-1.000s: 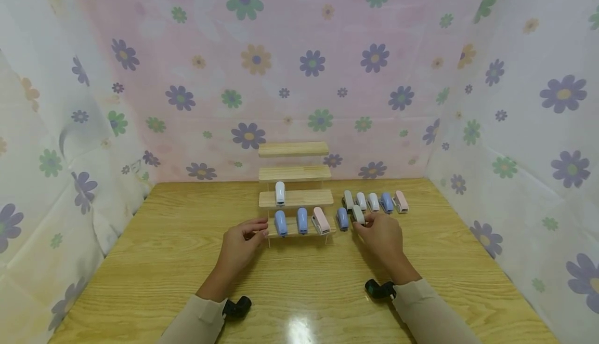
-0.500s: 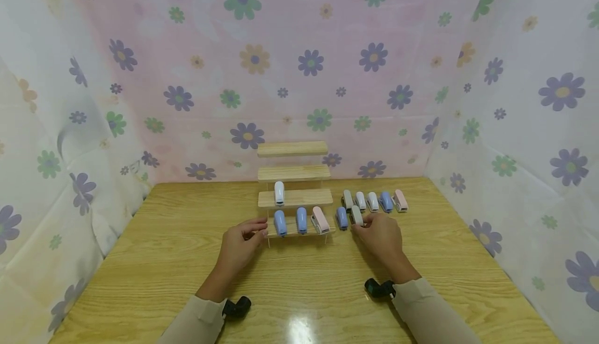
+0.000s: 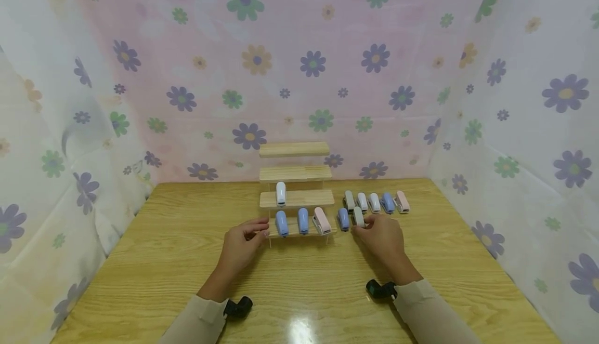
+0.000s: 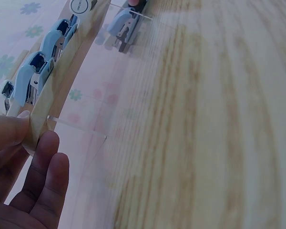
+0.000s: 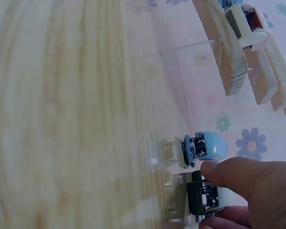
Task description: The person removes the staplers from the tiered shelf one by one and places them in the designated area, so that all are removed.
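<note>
My left hand [image 3: 241, 248] grips the left end of the lowest board of a stepped wooden shelf [image 3: 295, 198]. In the left wrist view its fingertips [image 4: 47, 148] curl beneath the board's end. Two blue mini staplers [image 3: 303, 220] and a pink mini stapler [image 3: 321, 221] stand on that lowest board; a white mini stapler [image 3: 281, 193] stands one step up. To the right of the shelf, my right hand [image 3: 383, 237] pinches a grey-green mini stapler [image 3: 358, 216] at table level between thumb and fingers. Just left of it stands another blue mini stapler [image 3: 343, 219].
Behind the right hand stand more mini staplers in a row: a grey-green one [image 3: 349, 200], two white ones [image 3: 374, 202], a blue one [image 3: 387, 202] and a pink one [image 3: 401, 201]. Clear side panels [image 5: 186, 71] support the shelf. Flowered cloth [image 3: 374, 84] encloses the wooden table [image 3: 299, 281].
</note>
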### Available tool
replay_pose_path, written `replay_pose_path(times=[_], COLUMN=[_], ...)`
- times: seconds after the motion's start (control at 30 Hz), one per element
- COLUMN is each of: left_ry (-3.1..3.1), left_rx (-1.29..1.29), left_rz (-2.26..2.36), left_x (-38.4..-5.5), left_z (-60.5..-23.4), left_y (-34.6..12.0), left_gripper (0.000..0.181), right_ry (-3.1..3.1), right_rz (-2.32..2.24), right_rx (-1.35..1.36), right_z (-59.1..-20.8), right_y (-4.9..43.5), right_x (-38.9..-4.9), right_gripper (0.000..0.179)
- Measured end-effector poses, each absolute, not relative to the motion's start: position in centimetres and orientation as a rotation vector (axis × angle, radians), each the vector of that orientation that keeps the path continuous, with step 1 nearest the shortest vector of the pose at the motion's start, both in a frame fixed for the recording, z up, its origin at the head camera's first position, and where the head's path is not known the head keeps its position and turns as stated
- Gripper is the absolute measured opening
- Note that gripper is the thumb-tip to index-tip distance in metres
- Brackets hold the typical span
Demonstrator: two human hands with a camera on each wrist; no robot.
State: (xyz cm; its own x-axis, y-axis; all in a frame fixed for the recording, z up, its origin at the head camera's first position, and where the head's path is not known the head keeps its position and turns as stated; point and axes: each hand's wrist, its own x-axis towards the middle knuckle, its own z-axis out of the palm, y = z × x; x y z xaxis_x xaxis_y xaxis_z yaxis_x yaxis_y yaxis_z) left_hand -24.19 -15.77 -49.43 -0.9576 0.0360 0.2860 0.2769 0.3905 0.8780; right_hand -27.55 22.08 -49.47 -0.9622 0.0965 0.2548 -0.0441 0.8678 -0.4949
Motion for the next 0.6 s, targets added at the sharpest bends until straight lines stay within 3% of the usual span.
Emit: replay_pose_path(times=[0.17, 0.6], left_ry=[-2.427, -2.438], left_rx=[-0.261, -0.263], left_rz=[-1.6, -1.591], left_x=[-24.2, -24.2], left_z=[-49.5, -49.5], left_y=[-15.6, -15.5], left_gripper=[0.019, 0.022], right_ry=[-2.751, -2.686], right_rz=[0.72, 0.638], right_rx=[-0.027, 0.055], right_z=[-49.0, -47.0], right_y=[22.1, 20.6], right_x=[-27.3, -27.1], right_gripper=[0.056, 0.052])
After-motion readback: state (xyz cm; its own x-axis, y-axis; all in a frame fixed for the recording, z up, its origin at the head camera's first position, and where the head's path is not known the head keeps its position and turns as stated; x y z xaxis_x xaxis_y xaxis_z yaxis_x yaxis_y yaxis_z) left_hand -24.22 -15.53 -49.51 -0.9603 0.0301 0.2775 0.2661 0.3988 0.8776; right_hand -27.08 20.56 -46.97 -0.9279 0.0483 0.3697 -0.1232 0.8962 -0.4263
